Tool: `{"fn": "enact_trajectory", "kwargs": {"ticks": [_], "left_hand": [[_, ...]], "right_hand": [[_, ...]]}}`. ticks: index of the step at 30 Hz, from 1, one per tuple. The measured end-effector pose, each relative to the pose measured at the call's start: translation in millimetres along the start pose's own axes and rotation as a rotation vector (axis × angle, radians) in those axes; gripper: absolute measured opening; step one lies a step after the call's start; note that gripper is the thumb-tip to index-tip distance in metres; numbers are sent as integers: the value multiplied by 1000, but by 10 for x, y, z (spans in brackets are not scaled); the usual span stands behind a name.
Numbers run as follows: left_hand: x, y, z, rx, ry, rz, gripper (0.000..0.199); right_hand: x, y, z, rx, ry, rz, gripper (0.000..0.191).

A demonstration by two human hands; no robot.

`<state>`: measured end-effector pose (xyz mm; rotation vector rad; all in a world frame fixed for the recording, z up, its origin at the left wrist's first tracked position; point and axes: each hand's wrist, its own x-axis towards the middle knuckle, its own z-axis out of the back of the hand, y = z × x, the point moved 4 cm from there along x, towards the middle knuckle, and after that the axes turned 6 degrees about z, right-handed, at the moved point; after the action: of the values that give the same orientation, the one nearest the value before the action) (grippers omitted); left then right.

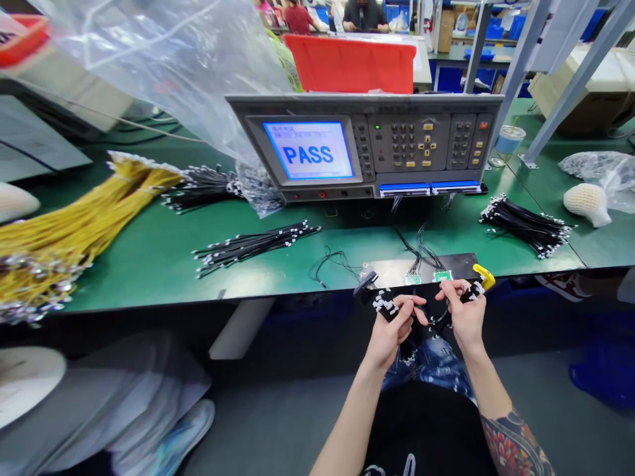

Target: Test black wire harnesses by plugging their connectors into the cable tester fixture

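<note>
My left hand [395, 330] is closed around a bundle of black cables [385, 305] with white connector ends. Across from it, my right hand [465, 311] grips another bundle of black cables [473, 291], close to a yellow clip-like piece [486, 276]. A dark cable loops between the two hands. Just beyond my fingers, two small green circuit boards [443, 276] sit at the bench edge on a dark plate [464, 264], wired to the cable tester [367, 149]. The tester's screen reads PASS. A dark grey clip-like piece [366, 284] stands beside my left hand.
Black cable bundles lie on the green bench [163, 264], one at the left [255, 244] and one at the right [526, 225]. Yellow cables [99, 218] hang over the far-left edge. A red bin [350, 63] stands behind the tester. Other people sit farther back.
</note>
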<state>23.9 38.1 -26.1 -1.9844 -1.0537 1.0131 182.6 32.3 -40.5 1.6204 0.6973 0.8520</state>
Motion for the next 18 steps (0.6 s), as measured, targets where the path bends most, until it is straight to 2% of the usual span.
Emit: {"fn": "enact_trajectory", "kwargs": {"ticks": [5,11,18], "left_hand": [[95,-14,-18,78,-128,-59,47],[165,-27,-28,152,-300,-158,36],[166,-67,-54,117,-336,-97,32]], "right_hand": [[-28,-38,-39,-1,-54,35,34],[11,-75,6,10,18,9,34],[0,-83,47,-40,80,46,35]]}}
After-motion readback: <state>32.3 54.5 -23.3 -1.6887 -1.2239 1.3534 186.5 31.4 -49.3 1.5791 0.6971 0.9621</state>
